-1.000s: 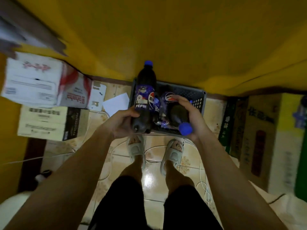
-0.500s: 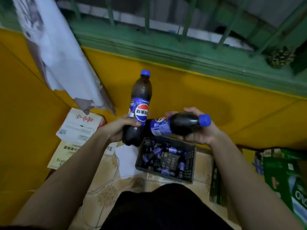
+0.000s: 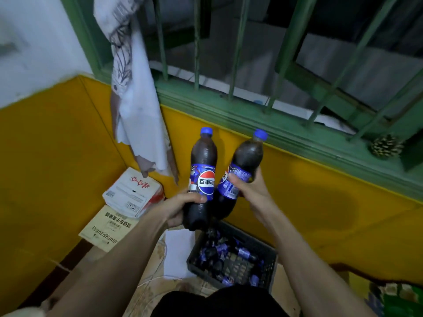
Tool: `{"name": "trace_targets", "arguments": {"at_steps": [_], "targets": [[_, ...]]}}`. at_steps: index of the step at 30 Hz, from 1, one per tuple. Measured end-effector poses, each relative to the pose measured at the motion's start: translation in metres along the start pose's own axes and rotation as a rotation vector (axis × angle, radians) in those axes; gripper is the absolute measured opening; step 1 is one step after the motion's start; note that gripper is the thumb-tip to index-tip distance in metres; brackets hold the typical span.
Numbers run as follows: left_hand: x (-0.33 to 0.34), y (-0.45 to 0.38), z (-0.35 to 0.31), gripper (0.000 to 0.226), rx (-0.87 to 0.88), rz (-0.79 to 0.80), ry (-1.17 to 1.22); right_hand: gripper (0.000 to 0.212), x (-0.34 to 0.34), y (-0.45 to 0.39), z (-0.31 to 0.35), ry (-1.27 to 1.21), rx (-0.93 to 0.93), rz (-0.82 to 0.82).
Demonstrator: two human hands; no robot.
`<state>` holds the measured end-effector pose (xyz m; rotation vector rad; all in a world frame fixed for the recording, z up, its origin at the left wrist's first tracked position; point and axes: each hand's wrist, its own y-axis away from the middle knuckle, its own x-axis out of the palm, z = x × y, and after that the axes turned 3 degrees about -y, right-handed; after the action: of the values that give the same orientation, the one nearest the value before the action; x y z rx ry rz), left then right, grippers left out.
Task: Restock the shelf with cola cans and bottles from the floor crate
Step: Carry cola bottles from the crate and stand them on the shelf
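Two cola bottles held up over the crate

Two hands each grip one bottle in front of the yellow wall [image 3: 320,197]. The left hand [image 3: 183,208] wraps its fingers round the lower body of the left bottle [image 3: 202,177], which stands nearly upright with its blue cap on top and its round logo facing the camera. The right hand [image 3: 248,187] curls round the label of the right bottle [image 3: 240,175], which tilts to the right at the top. The two bottles touch near their bases. Below them, on the tiled floor, sits the dark crate [image 3: 270,259], holding more bottles and cans lying jumbled. Left of the crate lie a white sheet [image 3: 179,255] and stacked cartons [image 3: 130,197]. Above, green window bars [image 3: 238,53] run across.
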<state>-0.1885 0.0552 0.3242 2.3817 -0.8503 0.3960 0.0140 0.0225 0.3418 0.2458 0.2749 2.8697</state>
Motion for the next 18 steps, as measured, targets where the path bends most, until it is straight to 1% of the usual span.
{"name": "trace_targets", "arguments": {"at_steps": [1,3,5,6,8,10,12,14,15,18], "targets": [[0.011,0.005,0.0,0.104,0.025,0.011,-0.01,0.074,0.004,0.001,0.0,-0.021,-0.023,0.003],[0.035,0.015,0.004,0.097,0.058,0.01,-0.022,0.069,0.003,0.007,0.008,-0.083,-0.034,0.013],[0.053,0.026,0.012,0.091,0.091,-0.037,0.026,0.067,-0.006,0.014,0.017,-0.126,-0.004,0.015],[0.059,0.031,0.017,0.094,0.107,-0.074,0.065,0.068,-0.012,0.017,0.018,-0.17,0.024,0.044],[0.072,0.045,0.025,0.104,0.142,-0.157,0.119,0.07,-0.022,0.025,0.022,-0.252,0.091,0.138],[0.083,0.059,0.033,0.11,0.215,-0.266,0.121,0.062,-0.028,0.035,0.025,-0.273,0.145,0.219],[0.093,0.076,0.038,0.107,0.298,-0.355,0.121,0.048,-0.028,0.049,0.026,-0.264,0.176,0.316],[0.098,0.094,0.044,0.103,0.387,-0.4,0.144,0.034,-0.024,0.062,0.027,-0.252,0.178,0.428],[0.1,0.107,0.048,0.102,0.439,-0.412,0.158,0.031,-0.019,0.071,0.028,-0.254,0.193,0.488],[0.105,0.145,0.058,0.097,0.5,-0.403,0.171,0.042,-0.002,0.092,0.028,-0.278,0.252,0.602]]}}
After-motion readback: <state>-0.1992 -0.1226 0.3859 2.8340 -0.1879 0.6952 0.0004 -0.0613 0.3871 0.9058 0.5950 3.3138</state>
